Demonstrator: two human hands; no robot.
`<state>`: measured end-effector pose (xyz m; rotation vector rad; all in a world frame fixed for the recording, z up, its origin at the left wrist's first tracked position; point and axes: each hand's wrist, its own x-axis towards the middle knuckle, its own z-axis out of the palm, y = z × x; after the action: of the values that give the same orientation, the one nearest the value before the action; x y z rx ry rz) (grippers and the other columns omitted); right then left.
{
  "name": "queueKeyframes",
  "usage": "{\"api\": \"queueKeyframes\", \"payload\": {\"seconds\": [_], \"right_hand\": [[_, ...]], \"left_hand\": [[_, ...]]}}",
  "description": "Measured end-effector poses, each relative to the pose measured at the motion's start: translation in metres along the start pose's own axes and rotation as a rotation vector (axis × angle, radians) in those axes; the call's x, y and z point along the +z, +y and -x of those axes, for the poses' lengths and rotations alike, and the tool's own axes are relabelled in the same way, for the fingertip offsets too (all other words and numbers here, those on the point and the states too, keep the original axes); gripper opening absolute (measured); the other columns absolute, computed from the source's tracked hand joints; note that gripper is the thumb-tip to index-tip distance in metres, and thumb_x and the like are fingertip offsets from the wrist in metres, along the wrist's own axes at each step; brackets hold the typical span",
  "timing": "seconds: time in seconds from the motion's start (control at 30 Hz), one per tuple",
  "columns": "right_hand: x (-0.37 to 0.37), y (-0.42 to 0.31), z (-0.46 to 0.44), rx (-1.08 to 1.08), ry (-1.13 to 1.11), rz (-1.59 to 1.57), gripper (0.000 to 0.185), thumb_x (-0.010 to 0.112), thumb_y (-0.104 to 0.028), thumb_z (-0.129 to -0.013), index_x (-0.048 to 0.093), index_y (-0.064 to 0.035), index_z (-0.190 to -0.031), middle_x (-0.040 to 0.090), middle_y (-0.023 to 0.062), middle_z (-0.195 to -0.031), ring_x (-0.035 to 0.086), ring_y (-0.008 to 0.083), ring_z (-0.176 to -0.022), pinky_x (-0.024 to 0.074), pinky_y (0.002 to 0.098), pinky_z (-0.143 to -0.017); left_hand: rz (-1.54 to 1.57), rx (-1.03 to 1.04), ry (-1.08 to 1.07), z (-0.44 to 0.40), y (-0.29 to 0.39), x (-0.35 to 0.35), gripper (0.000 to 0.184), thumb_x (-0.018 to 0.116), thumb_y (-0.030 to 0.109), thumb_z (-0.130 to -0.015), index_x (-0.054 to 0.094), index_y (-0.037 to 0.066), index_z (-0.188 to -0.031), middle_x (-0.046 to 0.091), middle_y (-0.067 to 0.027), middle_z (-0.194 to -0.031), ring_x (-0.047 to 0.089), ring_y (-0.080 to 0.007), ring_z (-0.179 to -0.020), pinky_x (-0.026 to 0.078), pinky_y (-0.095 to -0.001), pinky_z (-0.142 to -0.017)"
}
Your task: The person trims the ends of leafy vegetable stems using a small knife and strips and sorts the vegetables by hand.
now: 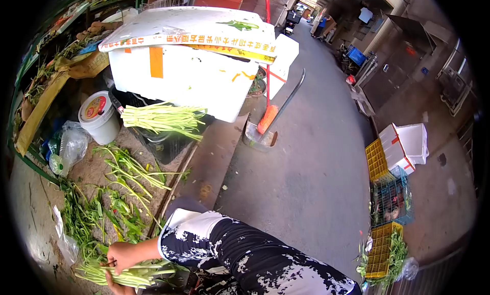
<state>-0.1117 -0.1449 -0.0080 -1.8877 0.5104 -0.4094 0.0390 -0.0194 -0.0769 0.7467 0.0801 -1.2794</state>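
Pale green stems [145, 275] lie bunched at the near left, the right hand [121, 258] curled around them; the left hand [120, 288] touches them from below — too cut off to tell its grip. Just beyond spread loose greens [91, 211], then another bundle [162, 118] atop a black crate [166, 148], beside a white bucket [102, 126]; behind — a foam box [178, 83].

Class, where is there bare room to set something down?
Free: the grey pavement between the dustpan and the blue cage; mostly, the brown ledge between the black crate and the sleeve. Crowded: the ground by the right hand, strewn with leafy greens.
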Motion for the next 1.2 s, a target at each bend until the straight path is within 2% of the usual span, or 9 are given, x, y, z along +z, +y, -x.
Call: {"api": "queueKeyframes", "payload": {"seconds": [0.07,0.2,0.3,0.33,0.47,0.6,0.7,0.97,1.2], "right_hand": [[-0.024,-0.013,0.001,0.335,-0.044,-0.330,0.035,0.073,-0.028,-0.067,0.061,0.0041,-0.073,0.061,0.0135,-0.063,0.060,0.0188,-0.061,0.0481,0.0289,-0.051],[-0.057,0.027,-0.029,0.538,0.203,-0.265,0.071,0.064,-0.033,-0.076,0.035,0.0093,-0.125,0.059,0.0219,-0.092,0.061,0.0175,-0.065,0.0482,0.0274,-0.046],[-0.078,0.010,-0.028,0.591,0.196,-0.056,0.094,0.054,-0.049,-0.080,0.001,0.0031,-0.138,0.025,0.0327,-0.130,0.034,0.0307,-0.114,0.0305,0.0395,-0.090],[-0.068,0.013,-0.026,0.546,0.196,-0.026,0.098,0.050,-0.057,-0.080,-0.002,0.0023,-0.138,0.008,0.0344,-0.138,0.008,0.0328,-0.134,0.0088,0.0435,-0.109],[-0.051,-0.059,0.018,0.295,-0.353,0.064,0.113,0.061,-0.068,-0.064,0.015,0.0057,-0.137,0.048,0.0277,-0.115,0.050,0.0350,-0.106,0.0357,0.0434,-0.096],[0.006,-0.005,0.013,0.065,-0.155,0.378,0.111,0.074,-0.059,-0.055,0.029,0.0081,-0.131,0.058,0.0173,-0.093,0.058,0.0274,-0.081,0.0461,0.0357,-0.077],[-0.006,-0.005,0.008,0.201,-0.338,0.176,0.064,0.078,-0.023,-0.052,0.050,0.0052,-0.103,0.060,0.0177,-0.090,0.059,0.0254,-0.079,0.0480,0.0296,-0.070],[-0.017,-0.016,0.009,0.436,-0.374,-0.372,0.053,0.077,-0.012,-0.055,0.056,0.0055,-0.102,0.061,0.0146,-0.094,0.059,0.0246,-0.087,0.0485,0.0339,-0.074],[-0.020,-0.023,0.007,0.323,-0.320,-0.173,0.056,0.076,-0.013,-0.056,0.055,0.0036,-0.105,0.061,0.0136,-0.094,0.059,0.0233,-0.087,0.0479,0.0317,-0.077]], "left_hand": [[-0.016,0.044,-0.059,-0.009,0.007,-0.007,0.041,0.049,0.019,-0.088,0.042,0.012,-0.129,0.050,-0.0063,-0.124,0.046,-0.0208,-0.114,0.032,-0.0420,-0.102],[0.093,0.104,0.115,0.006,0.007,0.041,0.042,0.050,0.014,-0.089,0.040,0.008,-0.129,0.049,-0.0025,-0.128,0.042,-0.0159,-0.120,0.028,-0.0381,-0.105],[0.104,0.089,0.031,-0.008,0.012,0.019,0.038,0.052,0.013,-0.088,0.046,0.008,-0.125,0.051,-0.0042,-0.125,0.044,-0.0168,-0.118,0.029,-0.0387,-0.104],[0.126,0.126,0.124,-0.010,0.014,0.019,0.038,0.053,0.012,-0.087,0.048,0.008,-0.124,0.051,-0.0059,-0.125,0.044,-0.0181,-0.118,0.029,-0.0397,-0.104],[0.022,0.109,0.035,0.003,0.015,0.032,0.040,0.050,0.014,-0.088,0.045,0.005,-0.126,0.046,-0.0118,-0.129,0.042,-0.0206,-0.119,0.027,-0.0405,-0.105],[0.082,0.020,0.072,0.020,0.001,0.061,0.042,0.048,0.017,-0.090,0.040,0.001,-0.128,0.043,-0.0132,-0.131,0.040,-0.0220,-0.121,0.026,-0.0389,-0.105],[0.092,0.015,0.009,0.023,0.009,0.059,0.044,0.047,0.019,-0.091,0.037,0.000,-0.129,0.042,-0.0131,-0.131,0.039,-0.0227,-0.121,0.026,-0.0385,-0.105],[-0.025,0.128,-0.020,0.028,-0.009,0.083,0.057,0.052,0.031,-0.088,0.033,-0.002,-0.131,0.041,-0.0151,-0.130,0.039,-0.0248,-0.122,0.029,-0.0412,-0.104],[-0.073,0.174,0.137,0.022,-0.019,0.097,0.047,0.049,0.023,-0.088,0.039,-0.003,-0.125,0.052,-0.0143,-0.117,0.047,-0.0262,-0.113,0.039,-0.0409,-0.099]]}}
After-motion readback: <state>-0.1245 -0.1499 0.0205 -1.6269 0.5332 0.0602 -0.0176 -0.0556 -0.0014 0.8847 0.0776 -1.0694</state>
